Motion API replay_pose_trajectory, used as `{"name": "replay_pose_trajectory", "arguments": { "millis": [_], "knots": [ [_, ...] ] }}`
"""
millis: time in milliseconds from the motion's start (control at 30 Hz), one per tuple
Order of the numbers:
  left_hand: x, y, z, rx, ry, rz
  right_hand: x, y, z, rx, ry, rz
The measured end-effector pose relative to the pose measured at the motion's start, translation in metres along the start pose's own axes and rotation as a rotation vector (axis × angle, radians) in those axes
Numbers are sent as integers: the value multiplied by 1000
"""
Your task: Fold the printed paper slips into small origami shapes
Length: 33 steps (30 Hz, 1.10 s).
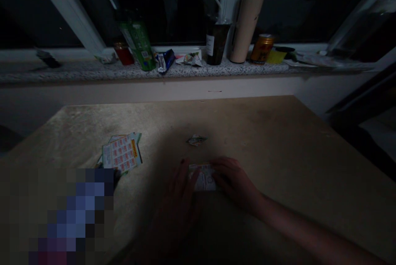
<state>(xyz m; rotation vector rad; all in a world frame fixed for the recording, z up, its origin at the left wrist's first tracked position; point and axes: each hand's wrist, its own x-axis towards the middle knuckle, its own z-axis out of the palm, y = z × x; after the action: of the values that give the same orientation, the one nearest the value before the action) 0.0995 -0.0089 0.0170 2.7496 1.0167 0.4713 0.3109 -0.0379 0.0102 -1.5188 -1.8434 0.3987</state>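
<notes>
Both hands rest low on the table [278, 133], meeting at a small paper [204, 179] that lies flat near the table's near edge. Left hand [181, 188] lies with its fingers stretched out and loose, the fingertips on the paper's left edge. Right hand [235, 180] is cupped over the paper's right edge with the fingers touching it; in the dim light it cannot be told whether they pinch the paper or only press on it. The forearm runs off to the lower right.

Just beyond the paper, apart from both hands, sits a small crumpled scrap [196, 140]. Well to the left lies a fanned stack of printed sheets [122, 153].

Behind the table a stone sill [77, 71] runs under a dark window. On it stand a red can [124, 53], a green bottle [140, 44], a blue wrapper [166, 60], a dark cup [216, 43] with a straw, a tall beige cup [250, 17] and an orange can [262, 48].
</notes>
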Motion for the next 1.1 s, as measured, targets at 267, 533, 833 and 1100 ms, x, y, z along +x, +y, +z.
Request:
{"name": "replay_pose_trajectory", "arguments": {
  "millis": [267,533,833,1100],
  "knots": [
    [-11,22,8,143,-133,229,5,2,4,-36,-14,42],
    [-8,19,7,53,-246,178,11,8,7,-20,-14,55],
    [-8,17,10,26,-279,156,16,6,8,-44,-35,87],
    [-6,17,9,-3,-271,139,22,7,9,-85,-55,110]
  ]
}}
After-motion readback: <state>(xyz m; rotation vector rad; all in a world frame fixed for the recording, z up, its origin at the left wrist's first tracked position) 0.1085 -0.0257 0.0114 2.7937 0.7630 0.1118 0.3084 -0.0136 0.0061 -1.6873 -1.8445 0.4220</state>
